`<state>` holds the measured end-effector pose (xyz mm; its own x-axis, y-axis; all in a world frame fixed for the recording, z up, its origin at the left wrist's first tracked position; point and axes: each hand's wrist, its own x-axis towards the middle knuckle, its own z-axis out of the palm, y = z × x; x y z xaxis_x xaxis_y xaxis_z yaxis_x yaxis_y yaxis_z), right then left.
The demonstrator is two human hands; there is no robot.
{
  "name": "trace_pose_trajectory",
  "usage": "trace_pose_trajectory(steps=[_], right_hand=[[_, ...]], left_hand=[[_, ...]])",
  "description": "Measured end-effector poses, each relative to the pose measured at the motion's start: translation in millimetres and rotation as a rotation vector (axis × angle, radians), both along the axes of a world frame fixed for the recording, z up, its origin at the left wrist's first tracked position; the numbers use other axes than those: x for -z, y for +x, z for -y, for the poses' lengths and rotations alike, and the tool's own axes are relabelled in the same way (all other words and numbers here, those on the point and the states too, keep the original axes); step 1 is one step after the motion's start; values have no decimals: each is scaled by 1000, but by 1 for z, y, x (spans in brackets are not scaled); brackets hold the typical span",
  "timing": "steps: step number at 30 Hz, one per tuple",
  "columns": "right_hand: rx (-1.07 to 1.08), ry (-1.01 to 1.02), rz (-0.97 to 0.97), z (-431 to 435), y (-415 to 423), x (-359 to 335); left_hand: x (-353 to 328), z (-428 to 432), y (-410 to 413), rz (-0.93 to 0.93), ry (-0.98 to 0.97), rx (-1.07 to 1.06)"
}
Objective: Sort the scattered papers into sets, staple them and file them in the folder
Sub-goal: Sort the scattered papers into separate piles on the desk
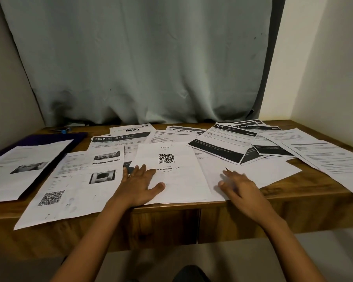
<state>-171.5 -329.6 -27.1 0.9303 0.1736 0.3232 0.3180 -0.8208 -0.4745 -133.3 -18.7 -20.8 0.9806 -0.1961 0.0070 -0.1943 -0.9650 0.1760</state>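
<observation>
Left hand (139,186) rests on zepto sheet (178,185) lying lengthwise, top edge away.

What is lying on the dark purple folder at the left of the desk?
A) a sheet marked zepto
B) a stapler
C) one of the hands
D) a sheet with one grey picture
D: a sheet with one grey picture lies across the purple folder, while the zepto sheet sits mid-desk with the left hand on it.
</observation>
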Motion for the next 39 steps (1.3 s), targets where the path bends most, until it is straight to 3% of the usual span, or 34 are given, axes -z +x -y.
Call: trace_pose_trajectory(steps=[3,11,15,19,27,39], right_hand=[[143,8,-58,-8,4,-3],[97,-17,-123,-45,5,-13],[16,67,-212,-53,13,-19],[50,166,-182,-47,26,-24],[216,52,-327,-48,64,-29],[279,440,-395,-74,85,-36]], left_hand=[[0,3,-5,-12,-3,-8],[1,7,-7,-27,-28,-14],[-1,9,-8,-50,-38,-1],[-1,8,-8,-72,-63,9],[-7,3,-9,-47,-164,49],[-11,7,-8,37,-422,-52]])
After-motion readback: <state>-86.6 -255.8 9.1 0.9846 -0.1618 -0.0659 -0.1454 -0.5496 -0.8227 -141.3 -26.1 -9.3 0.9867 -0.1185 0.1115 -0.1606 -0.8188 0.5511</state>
